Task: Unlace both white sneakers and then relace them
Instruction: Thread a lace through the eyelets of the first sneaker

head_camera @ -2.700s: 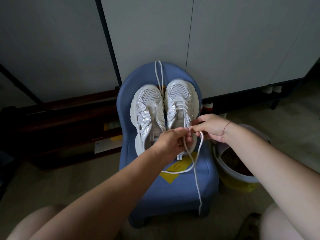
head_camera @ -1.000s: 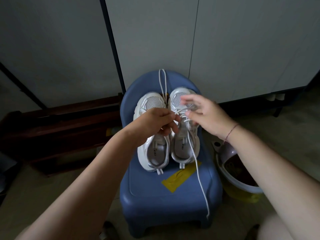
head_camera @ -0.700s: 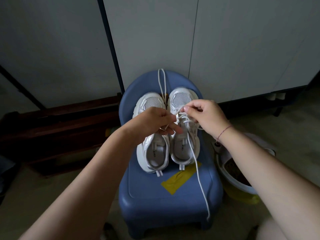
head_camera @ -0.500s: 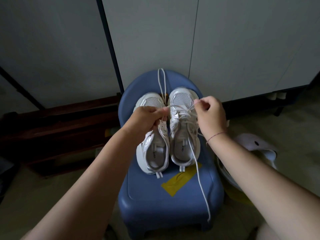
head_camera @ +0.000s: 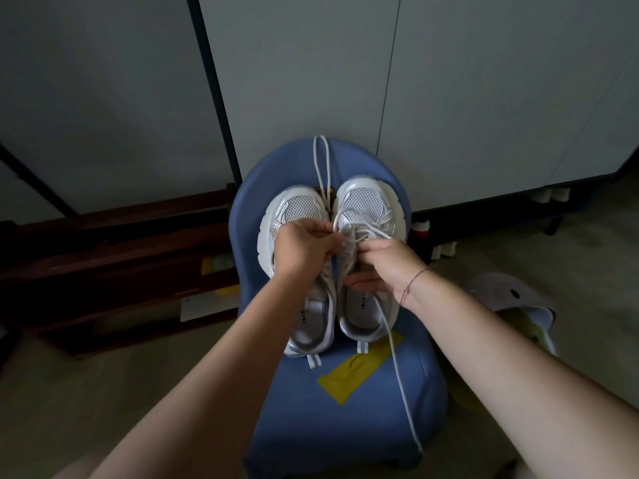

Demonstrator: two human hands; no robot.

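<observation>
Both hands work over the right-side sneaker [head_camera: 366, 198], close together on its lacing and nearly touching.

Left hand [head_camera: 304, 247]: fingers curled, thumb and forefinger pinching a strand of the white lace [head_camera: 397, 368] at the shoe's inner edge, toward the toe end of the eyelets.

Right hand [head_camera: 387, 261]: fingers curled down onto the crossings just beside it, gripping another loop of the same lace. Its thumb lies across the tongue below. Which eyelet is being worked I cannot tell; the knuckles cover it.

Lace is threaded across the front eyelets. Its free end runs out under the right wrist, over the heel, down the seat and off the front edge of the blue chair [head_camera: 345, 426].

Left-side sneaker [head_camera: 297, 209] sits touching its pair on the seat, toes toward the chair back. Its lacing area is mostly hidden by the left hand and forearm.

Second lace [head_camera: 321, 164], doubled, hangs over the top of the chair back and drops between the two toes.

Yellow tape [head_camera: 359, 371] is stuck on the seat just behind the heels. Thin red bracelet [head_camera: 411, 285] on the right wrist. Bucket [head_camera: 511, 299] on the floor right of the chair, dark wooden bench [head_camera: 121, 243] to the left, grey cabinet panels [head_camera: 311, 63] behind.
</observation>
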